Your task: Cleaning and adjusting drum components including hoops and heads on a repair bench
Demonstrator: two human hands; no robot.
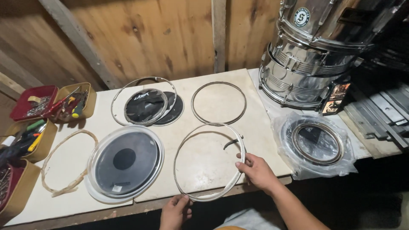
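Observation:
A white and metal drum hoop (pixel 178 162) lies flat on the pale tabletop (pixel 260 127) in front of me. My right hand (pixel 255 170) grips its right rim, thumb over the top. Its near rim, at the table's front edge, is pinched by my left hand (pixel 174 209). A short dark curved strip (pixel 230 143) rests just inside the hoop, near my right hand. To the left of the hoop lies a large clear drumhead with a black centre dot (pixel 125 164).
A thin metal ring (pixel 219 102) and two black drumheads inside a hoop (pixel 147 105) lie farther back. A bagged drumhead (pixel 316 144) sits right, below stacked chrome drums (pixel 306 51). At the left are a pale cord loop (pixel 64 166) and tool trays (pixel 51 104).

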